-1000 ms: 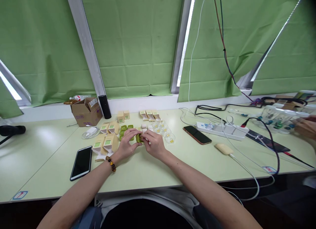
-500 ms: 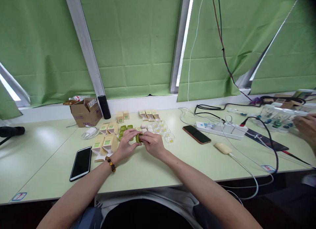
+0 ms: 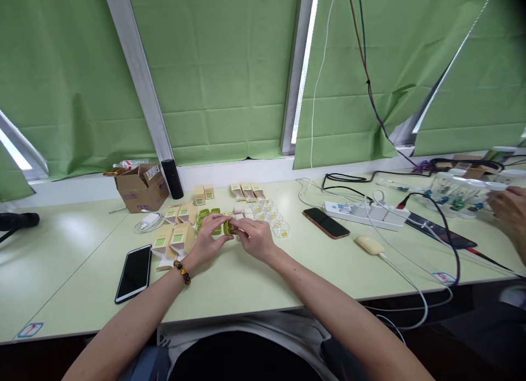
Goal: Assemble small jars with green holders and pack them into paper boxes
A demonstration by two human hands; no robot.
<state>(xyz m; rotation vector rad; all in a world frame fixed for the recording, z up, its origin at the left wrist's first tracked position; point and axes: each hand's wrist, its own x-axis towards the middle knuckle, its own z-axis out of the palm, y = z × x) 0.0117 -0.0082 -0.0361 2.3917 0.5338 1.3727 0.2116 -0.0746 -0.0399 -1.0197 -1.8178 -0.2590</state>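
A small olive-green container [image 3: 227,228] is held upright just above the table between both hands. My left hand [image 3: 210,238] grips it from the left side, fingers over the top and thumb below. My right hand [image 3: 258,239] closes in from the right, its thumb and fingertips pinched at the container's open side; the fingers hide what is inside. More green containers [image 3: 202,214] lie right behind my left hand. Beyond my right hand are pale pinkish pieces [image 3: 238,210] and several clear plastic cups [image 3: 281,229] with yellow spots in them.
Open cream cartons [image 3: 183,237] stand left of my hands, others [image 3: 247,192] at the back. A phone [image 3: 133,273] lies front left, another phone [image 3: 326,223] to the right beside a power strip [image 3: 365,215]. Cables cross the right side, where another person's hand [image 3: 512,211] touches clear jars [image 3: 464,197].
The fingers of my right hand have shifted slightly at the container's opening, and the container has turned a little. My left hand keeps its grip. The view has moved slightly.
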